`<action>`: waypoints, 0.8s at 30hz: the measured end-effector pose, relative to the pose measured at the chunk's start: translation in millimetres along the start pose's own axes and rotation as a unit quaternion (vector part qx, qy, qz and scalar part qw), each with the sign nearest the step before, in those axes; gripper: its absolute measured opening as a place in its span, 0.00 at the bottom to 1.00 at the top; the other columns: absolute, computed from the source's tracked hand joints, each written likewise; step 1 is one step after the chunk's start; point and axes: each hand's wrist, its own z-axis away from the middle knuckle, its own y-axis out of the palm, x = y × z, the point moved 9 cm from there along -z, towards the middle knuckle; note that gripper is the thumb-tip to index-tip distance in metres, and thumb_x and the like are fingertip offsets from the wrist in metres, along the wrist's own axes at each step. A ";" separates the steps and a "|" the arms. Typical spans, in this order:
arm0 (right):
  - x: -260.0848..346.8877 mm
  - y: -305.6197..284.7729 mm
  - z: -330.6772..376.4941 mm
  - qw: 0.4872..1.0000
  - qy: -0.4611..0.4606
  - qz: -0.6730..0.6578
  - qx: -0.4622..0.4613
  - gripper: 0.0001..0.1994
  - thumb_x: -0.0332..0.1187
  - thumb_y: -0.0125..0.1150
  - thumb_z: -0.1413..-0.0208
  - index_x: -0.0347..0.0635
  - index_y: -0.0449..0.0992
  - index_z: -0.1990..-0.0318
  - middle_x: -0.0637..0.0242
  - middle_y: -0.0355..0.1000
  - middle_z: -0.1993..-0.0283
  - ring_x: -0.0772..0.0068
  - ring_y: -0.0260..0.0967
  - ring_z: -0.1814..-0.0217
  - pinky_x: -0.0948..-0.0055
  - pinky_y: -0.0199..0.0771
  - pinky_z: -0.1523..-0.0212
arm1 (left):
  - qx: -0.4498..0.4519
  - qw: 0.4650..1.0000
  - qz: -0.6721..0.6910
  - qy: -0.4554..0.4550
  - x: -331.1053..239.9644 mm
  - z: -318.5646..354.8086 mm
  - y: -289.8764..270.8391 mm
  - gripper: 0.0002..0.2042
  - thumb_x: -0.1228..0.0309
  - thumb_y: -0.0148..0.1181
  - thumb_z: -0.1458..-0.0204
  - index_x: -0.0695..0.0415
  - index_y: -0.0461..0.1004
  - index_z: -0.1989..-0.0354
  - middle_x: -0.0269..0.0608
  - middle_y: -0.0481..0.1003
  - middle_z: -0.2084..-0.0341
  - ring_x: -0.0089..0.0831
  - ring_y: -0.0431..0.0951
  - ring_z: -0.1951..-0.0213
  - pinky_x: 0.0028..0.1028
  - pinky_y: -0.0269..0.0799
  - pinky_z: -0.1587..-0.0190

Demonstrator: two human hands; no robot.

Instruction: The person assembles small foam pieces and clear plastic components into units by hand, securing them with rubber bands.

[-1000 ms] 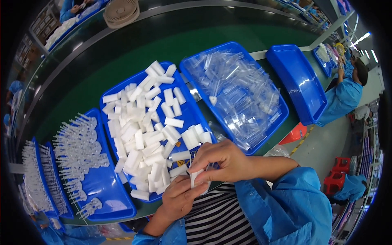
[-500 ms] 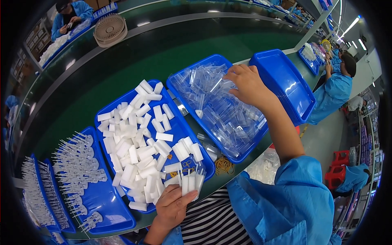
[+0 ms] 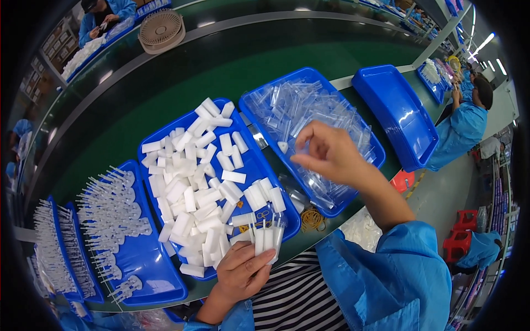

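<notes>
My left hand [image 3: 243, 270], near the front edge of the bench, is closed around several white blocks with thin stems [image 3: 264, 241]. A clear plastic sleeve [image 3: 279, 234] stands at the right of this bunch. My right hand [image 3: 331, 151] hovers over the near part of a blue tray of clear plastic pieces [image 3: 309, 102]. Its fingers are curled, with the thumb apart from the forefinger and nothing visible between them. Loose white blocks [image 3: 193, 193] fill much of another blue tray [image 3: 287, 220], just beyond my left hand.
Blue trays of white stemmed parts [image 3: 113, 220] stand at the left. Yellow rubber bands [image 3: 313, 219] lie between the two middle trays. Stacked blue trays [image 3: 397, 116] are at the right. A beige fan [image 3: 161, 30] sits across the green belt [image 3: 221, 60]. Other people work nearby.
My right hand has drawn back toward me from the middle of the clear-piece tray, and its fingers have curled. My left hand still holds the white blocks. The view has shifted slightly.
</notes>
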 end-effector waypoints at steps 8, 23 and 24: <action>33.1 67.1 20.3 0.818 0.066 -0.565 0.082 0.19 0.27 0.49 0.43 0.40 0.56 0.44 0.63 0.68 0.67 0.84 0.63 0.72 0.85 0.62 0.73 | 0.014 1.000 -0.010 0.025 -5.2 2.1 4.6 0.19 0.78 0.66 0.69 0.56 0.77 0.62 0.38 0.73 0.70 0.34 0.72 0.72 0.27 0.69 0.69; 47.3 87.4 29.5 0.811 0.073 -0.567 0.124 0.18 0.30 0.49 0.42 0.40 0.63 0.44 0.65 0.71 0.66 0.81 0.67 0.63 0.81 0.66 0.60 | 0.005 0.998 -0.053 0.026 -5.1 1.3 3.1 0.18 0.77 0.65 0.67 0.53 0.77 0.62 0.36 0.73 0.70 0.32 0.71 0.71 0.25 0.69 0.70; 45.4 89.1 30.0 0.809 0.087 -0.567 0.129 0.18 0.30 0.49 0.42 0.39 0.63 0.44 0.65 0.71 0.65 0.81 0.67 0.62 0.81 0.66 0.60 | 0.002 0.998 -0.054 0.022 -4.0 1.6 2.7 0.18 0.77 0.65 0.67 0.53 0.77 0.61 0.36 0.73 0.69 0.33 0.71 0.72 0.25 0.69 0.70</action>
